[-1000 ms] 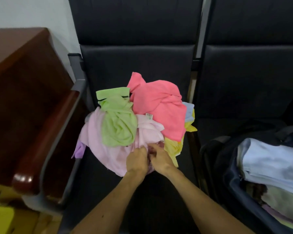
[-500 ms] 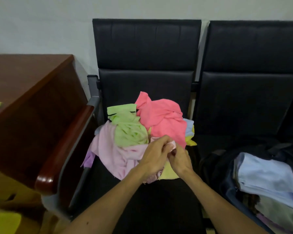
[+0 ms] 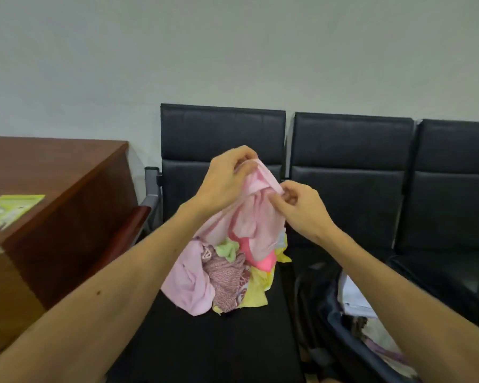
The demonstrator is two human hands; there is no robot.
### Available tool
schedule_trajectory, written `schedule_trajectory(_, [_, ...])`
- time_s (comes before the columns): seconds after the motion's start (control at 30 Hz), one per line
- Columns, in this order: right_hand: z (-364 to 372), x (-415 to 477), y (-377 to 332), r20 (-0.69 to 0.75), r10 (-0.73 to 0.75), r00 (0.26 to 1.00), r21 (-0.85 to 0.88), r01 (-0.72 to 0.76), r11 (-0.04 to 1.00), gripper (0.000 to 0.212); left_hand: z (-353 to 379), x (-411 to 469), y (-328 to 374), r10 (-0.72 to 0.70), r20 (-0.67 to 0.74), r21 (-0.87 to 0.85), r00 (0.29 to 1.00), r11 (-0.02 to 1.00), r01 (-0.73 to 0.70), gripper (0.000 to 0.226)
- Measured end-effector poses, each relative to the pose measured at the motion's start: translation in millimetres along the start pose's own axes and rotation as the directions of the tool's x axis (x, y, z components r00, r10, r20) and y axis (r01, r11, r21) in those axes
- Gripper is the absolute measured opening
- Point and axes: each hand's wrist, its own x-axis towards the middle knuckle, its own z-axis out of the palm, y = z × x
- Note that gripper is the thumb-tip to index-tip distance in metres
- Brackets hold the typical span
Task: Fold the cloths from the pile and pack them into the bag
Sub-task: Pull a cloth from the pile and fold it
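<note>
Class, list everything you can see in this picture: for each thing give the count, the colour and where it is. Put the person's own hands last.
pale pink cloth: one, pale pink, lifted above the pile
pile of cloths: one, pink, green, yellow and patterned, on the left seat
bag: one, dark, open, on the middle seat, folded cloths inside
seats: three, black, along the wall
desk: one, brown wood, far left
leaflet: one, yellow-green, on the desk
left hand: one, pinching the cloth's top edge
right hand: one, pinching the same edge
</note>
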Motion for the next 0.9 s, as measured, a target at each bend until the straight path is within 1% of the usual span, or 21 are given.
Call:
schedule_trajectory(0.07, [-8.3, 1.3, -21.3, -0.057, -0.019, 0.998, -0.033, 0.017, 0.999, 0.026, -13.9, 9.3, 18.1, 0.026, -0.022, 0.023, 0.999, 0.999, -0.025, 0.012])
schedule_trajectory(0.13, [-10.5, 0.1, -38.2, -0.082, -0.035, 0.996, -0.070, 0.029, 0.997, 0.028, -23.7, 15.2, 34.4, 0.055, -0.042, 0.062, 0.998, 0.997, -0.052, 0.012])
schedule_trajectory(0.23, [-5.1, -7.0, -54.4, -0.085, -0.006, 0.996, -0.041, 0.003, 0.999, 0.030, -36.1, 17.7, 55.5, 0.097, -0.080, 0.100, 0.992, 0.991, -0.089, 0.012])
schedule_trajectory(0.27, [-1.9, -10.2, -57.9, -0.067, 0.020, 0.998, -0.017, -0.021, 1.000, 0.026, -41.2, 17.0, 62.0, 0.121, -0.094, 0.121, 0.988, 0.987, -0.110, 0.012])
schedule_trajectory(0.33, [2.9, -18.1, -62.0, 0.017, 0.092, 0.996, 0.054, -0.093, 0.994, 0.014, -50.0, 15.1, 72.6, 0.171, -0.112, 0.171, 0.979, 0.974, -0.150, 0.013])
schedule_trajectory(0.37, [4.6, -22.2, -64.6, 0.068, 0.118, 0.991, 0.108, -0.124, 0.986, 0.014, -54.7, 12.7, 77.6, 0.192, -0.114, 0.210, 0.975, 0.964, -0.166, 0.014])
schedule_trajectory(0.43, [3.4, -29.0, -70.9, 0.146, 0.129, 0.981, 0.194, -0.157, 0.968, 0.027, -62.7, 8.7, 87.2, 0.228, -0.117, 0.293, 0.967, 0.938, -0.186, 0.018])
schedule_trajectory(0.53, [-8.8, -33.7, -85.1, 0.186, 0.094, 0.978, 0.224, -0.135, 0.965, 0.033, -72.7, 2.0, 101.5, 0.262, -0.174, 0.332, 0.949, 0.923, -0.194, 0.022])
schedule_trajectory(0.57, [-15.0, -35.7, -90.2, 0.208, 0.080, 0.975, 0.236, -0.129, 0.963, 0.035, -76.4, 0.5, 107.1, 0.262, -0.197, 0.330, 0.945, 0.925, -0.187, 0.023])
schedule_trajectory(0.63, [-27.6, -41.4, -98.8, 0.296, 0.040, 0.954, 0.275, -0.125, 0.953, 0.040, -82.6, -2.7, 116.6, 0.246, -0.234, 0.309, 0.941, 0.936, -0.168, 0.022])
schedule_trajectory(0.7, [-42.8, -50.0, -109.3, 0.372, 0.003, 0.928, 0.367, -0.151, 0.918, 0.040, -88.0, -5.9, 121.9, 0.223, -0.266, 0.274, 0.938, 0.950, -0.148, 0.022])
schedule_trajectory(0.8, [-73.3, -66.1, -127.4, 0.411, -0.086, 0.908, 0.548, -0.171, 0.819, 0.026, -101.6, -15.0, 126.3, 0.176, -0.303, 0.241, 0.937, 0.965, -0.103, 0.020])
schedule_trajectory(0.83, [-82.3, -70.3, -131.6, 0.418, -0.110, 0.902, 0.586, -0.176, 0.791, 0.027, -105.5, -19.5, 125.6, 0.155, -0.305, 0.239, 0.940, 0.968, -0.082, 0.020])
schedule_trajectory(0.9, [-96.6, -77.0, -138.5, 0.407, -0.142, 0.902, 0.614, -0.156, 0.773, 0.035, -110.9, -30.3, 123.4, 0.120, -0.291, 0.238, 0.949, 0.970, -0.049, 0.018])
